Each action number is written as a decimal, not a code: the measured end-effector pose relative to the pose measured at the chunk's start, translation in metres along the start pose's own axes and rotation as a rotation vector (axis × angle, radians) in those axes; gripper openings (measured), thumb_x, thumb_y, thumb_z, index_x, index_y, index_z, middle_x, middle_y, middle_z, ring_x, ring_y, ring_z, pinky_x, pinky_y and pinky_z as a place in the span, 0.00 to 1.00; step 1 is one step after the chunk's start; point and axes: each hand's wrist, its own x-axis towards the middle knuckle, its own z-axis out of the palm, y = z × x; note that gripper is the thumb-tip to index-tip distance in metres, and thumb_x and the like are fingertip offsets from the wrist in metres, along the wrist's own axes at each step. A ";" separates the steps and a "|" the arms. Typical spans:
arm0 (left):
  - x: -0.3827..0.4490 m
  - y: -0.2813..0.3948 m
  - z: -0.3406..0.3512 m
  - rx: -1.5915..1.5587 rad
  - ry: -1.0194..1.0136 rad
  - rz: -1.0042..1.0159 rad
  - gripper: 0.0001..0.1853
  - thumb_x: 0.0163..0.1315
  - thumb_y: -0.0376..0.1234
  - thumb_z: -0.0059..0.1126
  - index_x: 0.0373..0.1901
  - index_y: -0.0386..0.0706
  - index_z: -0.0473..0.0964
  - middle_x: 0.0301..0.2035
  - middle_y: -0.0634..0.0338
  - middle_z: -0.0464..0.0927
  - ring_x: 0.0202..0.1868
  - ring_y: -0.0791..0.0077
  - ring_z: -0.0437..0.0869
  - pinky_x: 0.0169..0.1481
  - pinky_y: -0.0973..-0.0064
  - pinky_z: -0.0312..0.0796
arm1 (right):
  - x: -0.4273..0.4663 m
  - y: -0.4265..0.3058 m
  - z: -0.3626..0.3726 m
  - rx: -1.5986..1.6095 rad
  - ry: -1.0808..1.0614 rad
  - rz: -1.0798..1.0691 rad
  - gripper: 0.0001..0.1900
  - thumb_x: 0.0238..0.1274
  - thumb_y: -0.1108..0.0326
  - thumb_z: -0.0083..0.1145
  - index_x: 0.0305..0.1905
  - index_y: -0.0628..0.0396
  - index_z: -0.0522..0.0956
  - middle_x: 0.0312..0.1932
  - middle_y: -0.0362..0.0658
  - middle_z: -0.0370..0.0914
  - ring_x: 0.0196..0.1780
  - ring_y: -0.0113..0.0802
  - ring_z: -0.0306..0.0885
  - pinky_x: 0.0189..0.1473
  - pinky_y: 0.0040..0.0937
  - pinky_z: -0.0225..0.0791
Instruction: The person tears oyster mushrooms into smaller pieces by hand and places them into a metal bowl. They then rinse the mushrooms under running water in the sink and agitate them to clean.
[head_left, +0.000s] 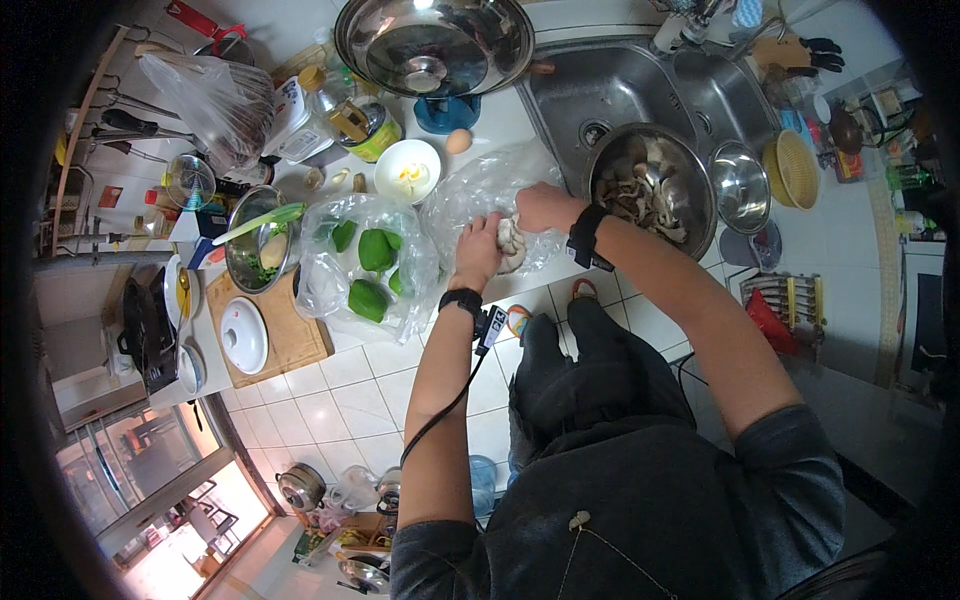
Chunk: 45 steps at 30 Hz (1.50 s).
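On a spread clear plastic bag (480, 176), a pale clump of mushrooms (512, 246) lies by the counter's front edge. My left hand (478, 247) grips the clump from its left side. At its upper right, my right hand (546, 208) is closed with the fingers bent down; whether it pinches a piece is hidden. Right of my hands, a steel bowl (694, 161) holds torn mushroom pieces. To the left, another plastic bag (319, 225) holds several cut pieces of green pepper (376, 250).
A white bowl (386, 161), an egg (458, 141) and a large metal lid (360, 45) stand behind. The double sink (607, 75) is at the back right. At left are a cutting board (307, 345), a white lid (244, 335) and a steel bowl with a green onion (259, 223).
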 end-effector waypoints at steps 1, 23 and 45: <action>0.000 -0.001 0.001 0.004 0.005 0.007 0.28 0.43 0.31 0.59 0.51 0.50 0.65 0.44 0.51 0.70 0.47 0.48 0.70 0.52 0.62 0.65 | 0.002 -0.001 -0.010 0.004 -0.036 0.026 0.11 0.40 0.64 0.57 0.28 0.60 0.79 0.30 0.53 0.78 0.37 0.47 0.76 0.41 0.41 0.70; 0.031 0.231 -0.072 -0.252 0.233 0.590 0.19 0.44 0.32 0.63 0.42 0.40 0.74 0.37 0.56 0.72 0.41 0.57 0.72 0.47 0.69 0.66 | -0.173 0.130 -0.036 2.024 0.118 -0.058 0.18 0.63 0.59 0.47 0.49 0.62 0.71 0.43 0.48 0.76 0.42 0.33 0.77 0.44 0.29 0.71; 0.080 0.238 -0.013 -1.427 -0.259 -0.247 0.08 0.57 0.37 0.59 0.25 0.44 0.72 0.20 0.71 0.72 0.20 0.88 0.67 0.24 0.90 0.60 | -0.214 0.214 0.001 0.745 1.123 -0.243 0.12 0.58 0.64 0.52 0.44 0.58 0.73 0.36 0.41 0.75 0.43 0.25 0.72 0.42 0.25 0.68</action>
